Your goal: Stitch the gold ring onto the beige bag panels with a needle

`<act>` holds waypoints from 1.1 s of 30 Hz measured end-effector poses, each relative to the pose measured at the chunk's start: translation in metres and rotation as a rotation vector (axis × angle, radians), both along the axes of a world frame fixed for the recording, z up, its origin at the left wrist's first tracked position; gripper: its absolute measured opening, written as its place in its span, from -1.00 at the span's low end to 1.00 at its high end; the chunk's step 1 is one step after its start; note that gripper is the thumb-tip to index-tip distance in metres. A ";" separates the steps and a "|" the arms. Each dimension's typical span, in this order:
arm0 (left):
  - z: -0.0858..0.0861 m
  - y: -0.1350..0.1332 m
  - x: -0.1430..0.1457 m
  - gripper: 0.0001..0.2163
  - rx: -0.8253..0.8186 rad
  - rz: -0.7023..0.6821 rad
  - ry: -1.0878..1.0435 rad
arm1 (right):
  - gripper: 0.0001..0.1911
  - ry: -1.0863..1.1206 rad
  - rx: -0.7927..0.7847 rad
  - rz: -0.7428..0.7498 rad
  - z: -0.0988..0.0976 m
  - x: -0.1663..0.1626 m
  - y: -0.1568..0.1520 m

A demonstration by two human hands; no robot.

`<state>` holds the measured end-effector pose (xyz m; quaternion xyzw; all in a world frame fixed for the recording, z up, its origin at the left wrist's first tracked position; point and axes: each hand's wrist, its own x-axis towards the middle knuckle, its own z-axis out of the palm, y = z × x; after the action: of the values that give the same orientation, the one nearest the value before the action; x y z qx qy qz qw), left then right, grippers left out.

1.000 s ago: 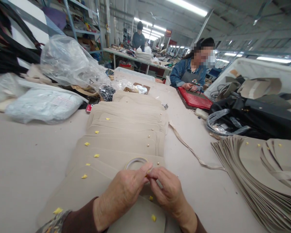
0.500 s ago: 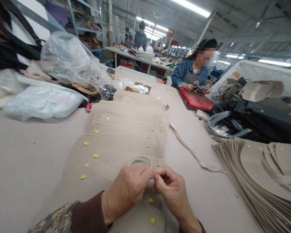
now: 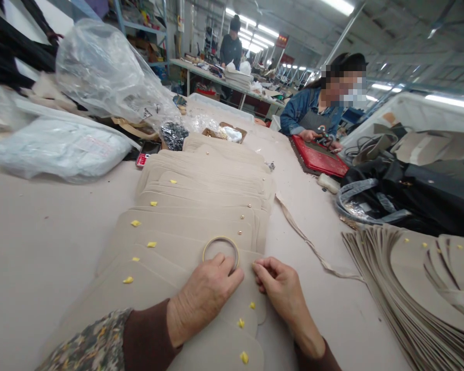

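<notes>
Overlapping beige panels (image 3: 185, 226) with rounded corners lie in a long row in front of me. Small yellow tape pieces (image 3: 151, 245) stick to them on both sides, and small metal studs (image 3: 239, 233) dot their right side. My left hand (image 3: 206, 286) rests over the panels, its fingers closed on a thin roll of yellow-edged tape (image 3: 203, 252) that stands tilted. To its right, my right hand (image 3: 276, 281) pinches thumb and forefinger together at a panel's right edge. What lies between those fingertips is too small to make out.
A fanned stack of beige panels (image 3: 402, 273) lies at right, below a black bag (image 3: 421, 190). A beige strip (image 3: 301, 237) runs across the table. Plastic-wrapped goods (image 3: 62, 149) sit at left. Across the table, a co-worker (image 3: 313, 113) handles a tool over a red board (image 3: 319, 159).
My hands, which met at the fingertips, have moved apart. The right hand has shifted slightly right, to the panel's edge; the left has tilted the tape roll more upright. The view has shifted slightly.
</notes>
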<state>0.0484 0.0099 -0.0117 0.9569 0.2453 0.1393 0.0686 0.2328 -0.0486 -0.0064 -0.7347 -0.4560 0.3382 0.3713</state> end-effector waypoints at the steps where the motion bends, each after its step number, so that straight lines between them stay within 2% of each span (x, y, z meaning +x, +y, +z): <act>1: 0.001 0.000 0.000 -0.94 -0.005 0.003 -0.002 | -0.71 -0.083 0.012 0.020 0.001 -0.001 0.001; 4: 0.001 0.000 0.000 -0.94 -0.018 0.008 0.003 | -0.78 -0.305 0.080 0.079 0.001 -0.003 0.005; 7: -0.001 0.000 0.000 -0.94 -0.029 0.004 0.001 | -0.84 -0.411 0.117 0.112 -0.003 -0.002 0.007; 11: -0.002 0.000 -0.001 -0.93 -0.048 0.008 -0.002 | -0.84 -0.446 0.123 0.030 -0.008 0.002 0.000; 13: -0.001 0.000 -0.001 -0.91 -0.046 0.010 -0.003 | -0.90 -0.451 0.136 0.055 -0.009 0.003 -0.006; 17: 0.001 0.000 -0.001 -0.91 -0.037 0.002 -0.003 | -0.82 -0.507 0.204 0.126 -0.010 0.000 -0.012; 23: 0.001 0.002 -0.002 -0.92 -0.056 0.016 -0.011 | -0.82 -0.552 0.173 0.122 -0.008 -0.006 0.001; 25: 0.004 0.009 -0.006 -0.89 -0.059 0.051 -0.023 | -0.81 -0.522 0.150 0.132 -0.006 -0.005 0.005; 30: 0.017 0.031 -0.018 -0.86 0.010 0.264 0.037 | -0.80 -0.446 0.091 0.221 0.004 0.000 0.003; 33: 0.020 0.033 -0.024 -0.85 0.008 0.272 0.086 | -0.81 -0.437 0.036 0.289 0.011 -0.001 -0.003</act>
<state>0.0243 0.0433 0.0081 0.9202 0.3749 0.1072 0.0346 0.2318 -0.0512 0.0044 -0.7108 -0.6316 0.2130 0.2247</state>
